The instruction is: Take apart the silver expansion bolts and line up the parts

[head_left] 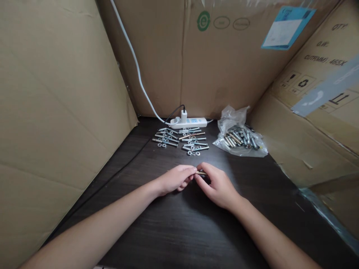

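Observation:
Above the middle of the dark table, both hands meet at a brassy bolt point(201, 173). My left hand point(179, 177) pinches its left end between thumb and fingers, with the other fingers curled below. My right hand point(214, 183) is closed about the other end, thumb and index finger near the left fingertips. Much of the bolt is covered by the fingers, so I cannot tell whether a nut or washer is on it. Beyond the hands lie two groups of disassembled bolts, a left one point(166, 137) and a right one point(194, 139), with loose nuts and washers point(193, 153) among them.
A clear plastic bag point(235, 116) with several bolts point(244, 138) lies at the back right. Behind the loose parts is a white power strip point(200, 122) with a plugged-in charger point(184, 116). A black cable point(123, 166) crosses the table's left. Cardboard boxes point(224, 67) wall three sides.

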Demonstrator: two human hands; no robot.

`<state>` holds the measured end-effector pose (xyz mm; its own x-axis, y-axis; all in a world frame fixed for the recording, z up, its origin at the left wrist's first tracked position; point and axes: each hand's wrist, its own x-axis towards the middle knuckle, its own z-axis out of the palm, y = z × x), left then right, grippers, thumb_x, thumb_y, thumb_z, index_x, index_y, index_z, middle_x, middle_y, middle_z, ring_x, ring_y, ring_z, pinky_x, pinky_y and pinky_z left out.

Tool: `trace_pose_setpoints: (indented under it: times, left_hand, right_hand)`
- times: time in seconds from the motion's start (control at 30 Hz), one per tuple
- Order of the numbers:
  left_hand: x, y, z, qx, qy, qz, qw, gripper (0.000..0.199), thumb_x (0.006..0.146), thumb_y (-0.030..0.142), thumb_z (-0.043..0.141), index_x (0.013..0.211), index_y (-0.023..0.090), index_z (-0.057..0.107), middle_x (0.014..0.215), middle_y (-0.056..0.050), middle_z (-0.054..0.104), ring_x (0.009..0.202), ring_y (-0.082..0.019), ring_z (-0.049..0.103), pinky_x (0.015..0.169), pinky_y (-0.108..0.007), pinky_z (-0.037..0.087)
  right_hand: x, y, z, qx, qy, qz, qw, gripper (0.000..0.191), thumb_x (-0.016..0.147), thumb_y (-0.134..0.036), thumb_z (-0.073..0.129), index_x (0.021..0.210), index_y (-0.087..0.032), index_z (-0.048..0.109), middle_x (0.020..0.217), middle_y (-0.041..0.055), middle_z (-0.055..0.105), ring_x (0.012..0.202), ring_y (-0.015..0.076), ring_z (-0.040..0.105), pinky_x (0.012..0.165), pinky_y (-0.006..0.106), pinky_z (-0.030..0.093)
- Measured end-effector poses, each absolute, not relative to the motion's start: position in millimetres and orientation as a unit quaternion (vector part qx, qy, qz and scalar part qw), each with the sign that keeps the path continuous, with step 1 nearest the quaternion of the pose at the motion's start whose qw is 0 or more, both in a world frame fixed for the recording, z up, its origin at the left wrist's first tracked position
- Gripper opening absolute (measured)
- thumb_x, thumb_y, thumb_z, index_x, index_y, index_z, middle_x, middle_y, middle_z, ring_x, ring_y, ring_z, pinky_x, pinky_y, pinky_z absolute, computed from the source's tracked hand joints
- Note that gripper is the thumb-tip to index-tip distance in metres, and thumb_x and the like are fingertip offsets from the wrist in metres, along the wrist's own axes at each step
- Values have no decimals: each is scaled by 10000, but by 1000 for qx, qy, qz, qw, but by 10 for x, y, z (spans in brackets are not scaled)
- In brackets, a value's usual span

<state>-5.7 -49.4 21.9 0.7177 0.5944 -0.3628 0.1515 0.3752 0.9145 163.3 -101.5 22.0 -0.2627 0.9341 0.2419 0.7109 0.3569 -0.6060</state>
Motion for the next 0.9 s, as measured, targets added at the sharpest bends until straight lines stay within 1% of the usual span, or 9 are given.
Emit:
trace_pose_setpoints:
  times: [0.1, 0.27, 0.33, 0.4, 0.47, 0.53, 0.7, 0.8, 0.9]
  left_hand:
    - [-63, -490, 217, 589, 358, 174, 703, 323, 880, 452, 439, 714, 175, 427, 545, 65, 315, 435, -57, 240, 396, -182, 169]
    - [-70, -451, 256, 660, 361, 207, 625, 292, 857, 402, 506, 709, 152, 534, 545, 48, 390, 483, -74, 317, 453, -193, 238]
    - [-99, -392, 270, 685, 363, 212, 595, 254, 851, 375, 515, 751, 151, 576, 601, 32, 460, 540, -86, 381, 505, -191, 288]
    - [-171, -295, 285, 709, 362, 216, 565, 227, 849, 356, 513, 788, 154, 598, 702, 9, 537, 635, -101, 452, 588, -193, 341]
    - [-295, -161, 311, 736, 371, 200, 529, 218, 844, 355, 514, 807, 163, 609, 758, 1, 569, 700, -116, 487, 643, -201, 359]
    - [-463, -6, 349, 753, 400, 194, 484, 208, 821, 358, 534, 808, 168, 619, 793, -9, 595, 746, -133, 511, 675, -213, 366]
    - [-883, 298, 411, 772, 494, 125, 379, 180, 742, 332, 580, 797, 164, 612, 741, -5, 582, 682, -142, 492, 616, -227, 334]
    - [-1023, 379, 384, 763, 537, 97, 346, 176, 730, 319, 559, 797, 164, 608, 718, -6, 576, 636, -137, 477, 587, -233, 308]
    - [-1100, 434, 328, 766, 556, 89, 309, 162, 715, 293, 551, 802, 166, 602, 691, -3, 566, 611, -132, 458, 566, -235, 281]
  right_hand:
    - [1629, -1009, 212, -541, -770, 193, 278, 110, 889, -296, 475, 898, -216, 549, 826, 22, 641, 742, 163, 580, 659, 257, 413]
    - [1628, -991, 195, -563, -759, 182, 272, 134, 887, -318, 479, 859, -208, 550, 796, 19, 636, 699, 155, 570, 634, 253, 405]
    - [1642, -978, 193, -572, -755, 174, 271, 144, 890, -322, 472, 854, -206, 550, 802, 21, 629, 709, 158, 567, 639, 255, 403]
    - [1669, -958, 187, -579, -751, 167, 269, 144, 895, -315, 458, 867, -207, 548, 810, 21, 621, 723, 161, 564, 648, 258, 400]
    - [1704, -931, 169, -586, -746, 157, 274, 146, 903, -295, 430, 867, -207, 539, 807, 22, 610, 732, 162, 558, 645, 257, 397]
    - [1741, -901, 139, -589, -742, 142, 285, 151, 906, -269, 403, 853, -207, 530, 795, 22, 593, 731, 162, 550, 642, 256, 396]
    - [1761, -850, 51, -585, -747, 108, 297, 142, 892, -244, 419, 881, -208, 555, 794, 20, 565, 710, 154, 533, 651, 258, 410]
    - [1681, -820, 18, -570, -764, 81, 291, 150, 880, -236, 449, 926, -208, 589, 846, 40, 582, 801, 175, 546, 699, 275, 426]
    - [1522, -736, 20, -553, -789, 43, 264, 169, 881, -235, 467, 937, -205, 624, 899, 64, 594, 871, 200, 535, 752, 302, 432]
